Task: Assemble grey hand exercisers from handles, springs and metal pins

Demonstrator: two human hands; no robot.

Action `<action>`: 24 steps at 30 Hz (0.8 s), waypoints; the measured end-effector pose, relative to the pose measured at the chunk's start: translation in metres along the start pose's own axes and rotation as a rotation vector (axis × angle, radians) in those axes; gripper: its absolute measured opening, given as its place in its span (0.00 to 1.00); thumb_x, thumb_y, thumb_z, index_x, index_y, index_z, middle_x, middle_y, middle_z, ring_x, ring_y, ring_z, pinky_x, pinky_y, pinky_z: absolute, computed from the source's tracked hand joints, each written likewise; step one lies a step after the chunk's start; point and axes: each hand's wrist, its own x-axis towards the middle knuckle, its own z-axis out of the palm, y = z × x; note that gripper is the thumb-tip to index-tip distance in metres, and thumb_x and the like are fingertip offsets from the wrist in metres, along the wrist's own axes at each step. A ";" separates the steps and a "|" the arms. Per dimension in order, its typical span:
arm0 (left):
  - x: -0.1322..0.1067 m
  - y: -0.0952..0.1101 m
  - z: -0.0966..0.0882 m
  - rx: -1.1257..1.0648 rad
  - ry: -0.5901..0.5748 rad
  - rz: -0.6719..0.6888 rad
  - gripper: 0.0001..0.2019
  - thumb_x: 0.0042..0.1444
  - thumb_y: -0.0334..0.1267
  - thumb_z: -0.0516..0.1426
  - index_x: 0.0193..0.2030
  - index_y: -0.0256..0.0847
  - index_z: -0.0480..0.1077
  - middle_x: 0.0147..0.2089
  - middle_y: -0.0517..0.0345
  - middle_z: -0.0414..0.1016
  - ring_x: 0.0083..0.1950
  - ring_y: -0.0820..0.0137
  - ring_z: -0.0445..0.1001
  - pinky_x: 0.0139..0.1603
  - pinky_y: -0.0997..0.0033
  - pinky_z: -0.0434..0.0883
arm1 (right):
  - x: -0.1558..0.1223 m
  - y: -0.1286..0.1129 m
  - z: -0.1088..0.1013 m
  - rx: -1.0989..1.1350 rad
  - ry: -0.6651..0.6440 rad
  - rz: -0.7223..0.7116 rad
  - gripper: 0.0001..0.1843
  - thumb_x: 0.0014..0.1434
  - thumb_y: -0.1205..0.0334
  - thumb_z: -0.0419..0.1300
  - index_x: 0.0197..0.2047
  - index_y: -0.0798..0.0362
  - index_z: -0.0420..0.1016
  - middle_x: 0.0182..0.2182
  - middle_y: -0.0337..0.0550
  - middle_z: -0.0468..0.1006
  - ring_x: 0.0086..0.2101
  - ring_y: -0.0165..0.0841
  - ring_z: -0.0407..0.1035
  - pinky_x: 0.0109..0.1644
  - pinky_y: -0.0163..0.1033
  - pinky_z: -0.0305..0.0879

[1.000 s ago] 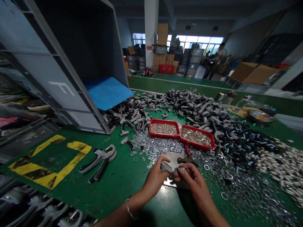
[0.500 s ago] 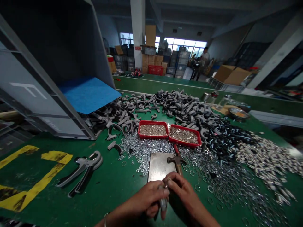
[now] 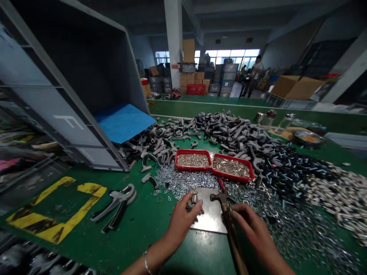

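Factory floor, stacked cardboard boxes and a far-off person [image 3: 254,76] at the back; foreground is a green workbench [image 3: 143,233] with yellow-and-black tape [image 3: 57,214] near its left edge. Big gray tote [image 3: 71,95] lies tipped on its side at the bench's far left, blue sheet [image 3: 124,122] at its mouth.

Left hand [image 3: 182,221], bracelet [image 3: 146,263] on the wrist, sits at the steel plate's [image 3: 210,217] left edge, fingers curled and partly closed on a gray metal part [image 3: 190,204]. A short threaded bolt [image 3: 194,197] stands in that part, long axis roughly upright, pointing up and away from the person.

Right hand [image 3: 252,229] is at the plate's right side, fingers bent and closed onto the wooden handle of a hammer [image 3: 229,229]. Hammer head [image 3: 218,197] is on the plate's far edge; handle runs down toward the bench's near edge. Red piece [image 3: 221,184] just behind the head, unclear what it is.

Hands were pressed together over the plate a moment ago; now well apart, hammer between them.

Further up: two red trays [image 3: 192,159] of small fasteners, loose washers [image 3: 183,179] spread around them, heap of gray parts [image 3: 235,130].
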 end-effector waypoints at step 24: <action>-0.017 0.013 0.012 -0.141 -0.088 -0.030 0.23 0.63 0.54 0.53 0.57 0.40 0.66 0.59 0.48 0.72 0.61 0.59 0.68 0.63 0.63 0.64 | -0.012 -0.009 0.053 -0.345 -0.071 -0.679 0.24 0.68 0.65 0.53 0.66 0.44 0.62 0.43 0.47 0.80 0.41 0.38 0.74 0.46 0.43 0.73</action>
